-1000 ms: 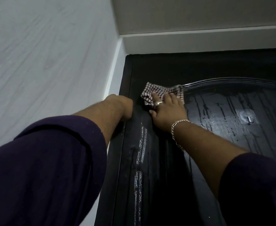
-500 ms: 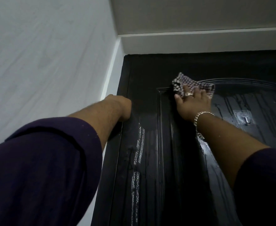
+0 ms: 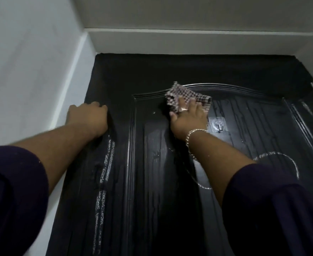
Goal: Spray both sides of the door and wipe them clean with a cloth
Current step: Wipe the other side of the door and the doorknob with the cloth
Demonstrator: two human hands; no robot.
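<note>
High on the black door (image 3: 148,182), near the arched top of its raised panel, my right hand (image 3: 188,120) presses a checked cloth (image 3: 187,97) flat against the wet surface, fingers spread straight over it. At nine o'clock from the cloth, my left hand (image 3: 89,117) curls its fingers round the door's edge, gripping it. At three o'clock from my right hand, a small clear hook (image 3: 218,124) is stuck on the panel. A bracelet (image 3: 192,139) circles my right wrist. Streaks of liquid run down the panel. White walls (image 3: 31,61) frame the door.
</note>
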